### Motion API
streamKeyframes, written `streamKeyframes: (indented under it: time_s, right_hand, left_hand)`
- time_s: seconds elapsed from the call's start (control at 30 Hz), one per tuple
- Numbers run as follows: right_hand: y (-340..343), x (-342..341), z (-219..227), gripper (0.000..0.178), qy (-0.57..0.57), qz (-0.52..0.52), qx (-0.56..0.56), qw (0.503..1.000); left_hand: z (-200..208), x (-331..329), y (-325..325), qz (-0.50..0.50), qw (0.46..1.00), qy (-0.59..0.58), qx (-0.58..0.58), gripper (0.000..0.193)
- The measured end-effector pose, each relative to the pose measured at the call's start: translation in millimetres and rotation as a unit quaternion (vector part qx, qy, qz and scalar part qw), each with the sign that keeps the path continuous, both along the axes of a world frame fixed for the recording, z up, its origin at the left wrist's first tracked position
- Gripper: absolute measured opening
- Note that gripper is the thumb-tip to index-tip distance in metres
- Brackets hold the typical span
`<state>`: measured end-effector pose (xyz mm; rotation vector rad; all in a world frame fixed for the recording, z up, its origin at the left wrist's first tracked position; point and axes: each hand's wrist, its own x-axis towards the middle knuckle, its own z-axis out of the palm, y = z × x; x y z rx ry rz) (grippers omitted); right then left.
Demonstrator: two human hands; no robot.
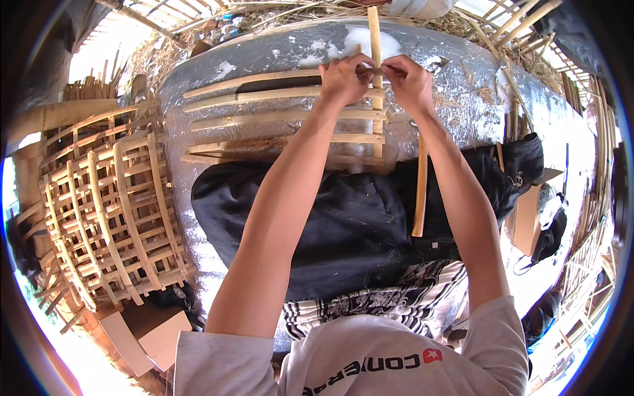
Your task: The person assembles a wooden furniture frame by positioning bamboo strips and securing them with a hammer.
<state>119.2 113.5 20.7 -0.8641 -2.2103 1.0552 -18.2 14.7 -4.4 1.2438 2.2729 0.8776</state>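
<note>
Several flat bamboo strips (264, 120) lie side by side, their right ends meeting an upright bamboo strip (375, 36) that crosses them. At the upper end of this row, my left hand (345, 80) pinches a short, thin brown strip (371, 70) just left of the upright one. Facing it, my right hand (411, 86) is closed with fingertips on the right end of that same brown strip. The fingers partly cover where the pieces meet, so I cannot tell how they are joined. A loose bamboo strip (420, 191) lies below my right hand, partly over black cloth (317, 218).
Silvery sheeting (456, 132) spreads under the strips. Latticed bamboo panels (109, 218) are piled at the left, with an open cardboard box (165, 340) below them. Another cardboard piece (527, 218) stands at the right. Patterned cloth (370, 303) lies close to my body.
</note>
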Motion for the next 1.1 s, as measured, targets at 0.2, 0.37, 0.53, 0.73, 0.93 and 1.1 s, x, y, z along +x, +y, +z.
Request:
streamKeyframes:
  time_s: [0.2,0.37,0.53,0.73,0.93,1.1]
  right_hand:
    - [3,-6,-1,0.01,-0.034,0.041,0.057,0.997]
    - [3,-5,-3,0.01,-0.036,0.065,0.079,0.994]
    - [5,-8,1,0.009,-0.052,0.093,0.119,0.987]
    - [10,-6,-2,0.009,-0.054,0.108,0.129,0.984]
    - [9,-6,0,0.009,-0.059,0.116,0.152,0.98]
    - [6,-6,7,0.01,-0.067,0.138,0.188,0.97]
  left_hand:
    - [-1,0,1,0.005,1.0,0.011,0.001,0.013]
    - [-6,13,2,0.063,0.992,0.096,0.046,0.013]
    - [-15,10,6,0.046,0.996,0.053,0.057,0.018]
    - [-8,10,10,0.057,0.998,0.018,0.015,0.022]
    - [-6,8,9,0.053,0.999,-0.006,0.002,0.022]
    - [-5,10,10,0.063,0.998,0.006,0.013,0.022]
